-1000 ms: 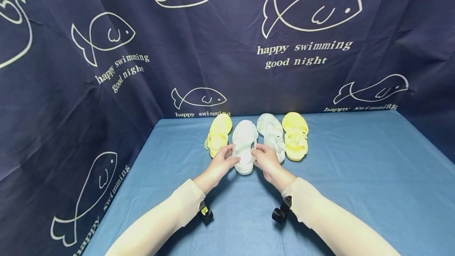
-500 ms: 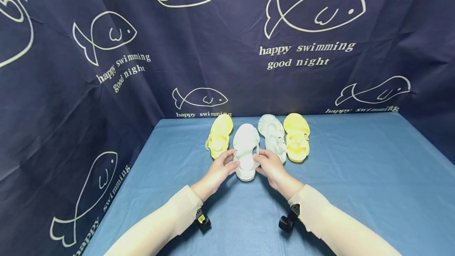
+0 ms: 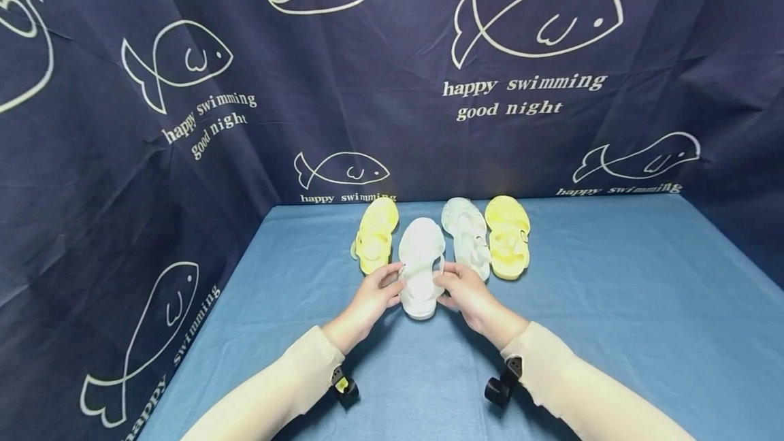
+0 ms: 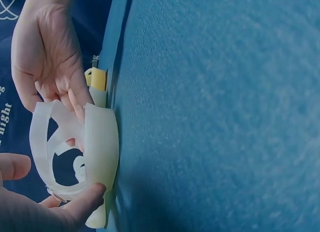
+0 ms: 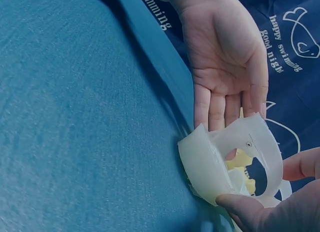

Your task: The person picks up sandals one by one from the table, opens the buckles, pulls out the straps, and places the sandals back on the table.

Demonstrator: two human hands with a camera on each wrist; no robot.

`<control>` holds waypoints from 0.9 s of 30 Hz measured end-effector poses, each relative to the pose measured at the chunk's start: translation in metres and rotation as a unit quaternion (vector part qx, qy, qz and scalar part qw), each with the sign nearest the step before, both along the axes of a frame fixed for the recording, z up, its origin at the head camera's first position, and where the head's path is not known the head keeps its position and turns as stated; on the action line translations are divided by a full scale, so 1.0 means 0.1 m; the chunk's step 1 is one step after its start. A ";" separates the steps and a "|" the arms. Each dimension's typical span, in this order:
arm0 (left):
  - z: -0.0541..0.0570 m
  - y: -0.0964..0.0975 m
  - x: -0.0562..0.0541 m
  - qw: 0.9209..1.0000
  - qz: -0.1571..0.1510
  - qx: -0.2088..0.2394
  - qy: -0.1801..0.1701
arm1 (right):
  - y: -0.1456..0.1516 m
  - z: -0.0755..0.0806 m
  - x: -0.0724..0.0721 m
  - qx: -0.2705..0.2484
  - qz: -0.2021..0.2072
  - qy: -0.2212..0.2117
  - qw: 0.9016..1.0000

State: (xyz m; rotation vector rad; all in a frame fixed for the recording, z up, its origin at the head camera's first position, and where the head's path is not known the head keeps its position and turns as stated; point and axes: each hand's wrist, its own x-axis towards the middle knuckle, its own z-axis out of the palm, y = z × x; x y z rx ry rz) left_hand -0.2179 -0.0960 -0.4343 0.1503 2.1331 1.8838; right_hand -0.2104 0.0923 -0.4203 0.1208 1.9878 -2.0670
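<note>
In the head view a white sandal (image 3: 421,271), toe pointing away, lies between both hands. The left hand (image 3: 371,301) grips its left side near the heel. From the right, the right hand (image 3: 474,299) holds the opposite side with thumb and fingers. Seen from behind in the left wrist view, the sandal's heel (image 4: 101,142) has a looped strap (image 4: 42,142) above it; the right hand's fingers reach it at the top. The right wrist view shows the right thumb on the heel (image 5: 205,162). Whether the sole touches the cloth, I cannot tell.
A yellow sandal (image 3: 376,237) stands left of the held one. To the right are a second white sandal (image 3: 468,237) and another yellow sandal (image 3: 509,237), side by side. A blue cloth (image 3: 612,305) covers the table; a dark fish-print curtain (image 3: 416,121) hangs behind.
Both hands have drawn the white sandal toward the person, away from the row of other sandals. The other sandals have stayed put.
</note>
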 end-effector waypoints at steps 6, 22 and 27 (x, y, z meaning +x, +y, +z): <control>0.00 0.00 0.03 1.000 0.002 0.007 -0.011 | -0.01 0.00 0.05 0.003 0.000 0.004 1.000; -0.02 -0.01 0.05 0.998 0.021 -0.042 0.045 | 0.04 0.09 0.06 0.084 -0.006 0.041 0.996; -0.03 -0.01 0.05 0.994 0.041 -0.067 0.072 | 0.08 0.17 -0.01 0.156 -0.010 0.117 0.981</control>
